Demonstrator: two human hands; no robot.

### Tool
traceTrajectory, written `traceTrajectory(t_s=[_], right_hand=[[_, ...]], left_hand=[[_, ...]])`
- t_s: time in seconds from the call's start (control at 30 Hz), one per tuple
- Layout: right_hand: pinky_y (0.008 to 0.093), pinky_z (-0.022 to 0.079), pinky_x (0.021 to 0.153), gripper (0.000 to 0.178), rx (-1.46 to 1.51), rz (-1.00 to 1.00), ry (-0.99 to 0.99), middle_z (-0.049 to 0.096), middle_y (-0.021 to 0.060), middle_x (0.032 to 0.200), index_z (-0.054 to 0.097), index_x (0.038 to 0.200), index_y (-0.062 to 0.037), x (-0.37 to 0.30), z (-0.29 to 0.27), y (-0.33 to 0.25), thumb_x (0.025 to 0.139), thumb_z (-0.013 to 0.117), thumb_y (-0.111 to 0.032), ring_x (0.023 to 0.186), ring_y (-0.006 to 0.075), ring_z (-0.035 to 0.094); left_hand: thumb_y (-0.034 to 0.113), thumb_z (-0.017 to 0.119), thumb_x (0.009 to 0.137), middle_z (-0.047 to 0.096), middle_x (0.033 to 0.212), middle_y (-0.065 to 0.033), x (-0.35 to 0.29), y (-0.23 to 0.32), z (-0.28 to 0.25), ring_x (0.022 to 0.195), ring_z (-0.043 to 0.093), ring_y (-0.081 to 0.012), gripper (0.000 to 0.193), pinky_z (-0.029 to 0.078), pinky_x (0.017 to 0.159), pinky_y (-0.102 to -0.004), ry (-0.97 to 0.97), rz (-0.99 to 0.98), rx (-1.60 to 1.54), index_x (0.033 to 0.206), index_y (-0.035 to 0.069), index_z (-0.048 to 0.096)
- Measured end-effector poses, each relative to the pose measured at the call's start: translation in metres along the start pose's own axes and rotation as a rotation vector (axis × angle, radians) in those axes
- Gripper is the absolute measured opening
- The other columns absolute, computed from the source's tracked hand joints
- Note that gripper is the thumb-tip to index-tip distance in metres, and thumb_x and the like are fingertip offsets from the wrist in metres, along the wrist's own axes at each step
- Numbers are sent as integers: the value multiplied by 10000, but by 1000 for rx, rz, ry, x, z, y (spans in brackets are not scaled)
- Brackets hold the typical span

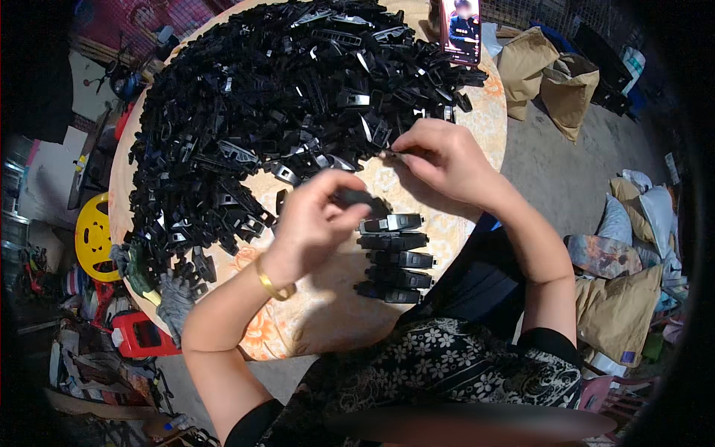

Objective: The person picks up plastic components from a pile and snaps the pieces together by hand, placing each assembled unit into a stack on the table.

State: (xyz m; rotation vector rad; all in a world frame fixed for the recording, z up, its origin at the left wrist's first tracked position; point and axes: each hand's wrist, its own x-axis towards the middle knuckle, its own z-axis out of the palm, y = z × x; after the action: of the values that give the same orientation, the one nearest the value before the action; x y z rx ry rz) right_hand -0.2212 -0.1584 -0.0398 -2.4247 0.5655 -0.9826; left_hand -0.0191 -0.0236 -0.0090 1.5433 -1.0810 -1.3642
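My left hand, with a gold bracelet at the wrist, is closed on a black plastic part over the middle of the table; the part is blurred and half hidden by the fingers. At the near edge of the pile, my right hand is pinched, its fingertips on something small that I cannot make out. Several black clip-like pieces, some with shiny faces, lie stacked in a neat row near me, just below my left hand. A large pile of loose black and silver parts covers the far and left side.
The round table has a flowered cream cloth. A phone stands at its far right edge. Grey gloves lie at the left edge, by a yellow reel and a red container. Brown sacks stand on the floor at right.
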Motion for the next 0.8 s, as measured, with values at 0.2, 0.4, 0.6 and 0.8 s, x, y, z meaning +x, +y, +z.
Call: traceTrajectory(t_s=[0.2, 0.4, 0.6, 0.8], right_hand=[[339, 536, 728, 184, 426, 249, -411, 690, 135, 899, 718, 967, -20, -6, -25, 3, 821, 627, -84, 794, 258, 675], [390, 512, 827, 241, 105, -74, -414, 668, 128, 957, 703, 1039, -25, -12, -27, 0, 808, 705, -92, 927, 328, 632], [424, 507, 813, 234, -147, -30, -387, 647, 125, 909, 689, 981, -28, -14, -20, -11, 766, 711, -117, 918, 336, 620], [411, 503, 745, 149, -158, -92, -291, 614, 115, 836, 681, 877, -42, -16, -10, -28, 764, 705, -134, 851, 314, 604]], left_hand=[[69, 756, 751, 637, 858, -124, 15, -25, -3, 819, 597, -340, 180, 487, 747, -403, 112, 836, 800, 901, 32, 663], [47, 775, 751, 638, 830, -120, 16, -27, -4, 753, 615, -294, 193, 503, 681, -355, 133, 809, 842, 922, 5, 695], [22, 763, 754, 636, 811, -129, 11, -20, -5, 682, 619, -283, 187, 509, 623, -347, 103, 736, 816, 929, -5, 703], [28, 765, 758, 647, 801, -134, 15, -25, -9, 692, 637, -269, 168, 515, 633, -340, 116, 836, 841, 912, -13, 713]])
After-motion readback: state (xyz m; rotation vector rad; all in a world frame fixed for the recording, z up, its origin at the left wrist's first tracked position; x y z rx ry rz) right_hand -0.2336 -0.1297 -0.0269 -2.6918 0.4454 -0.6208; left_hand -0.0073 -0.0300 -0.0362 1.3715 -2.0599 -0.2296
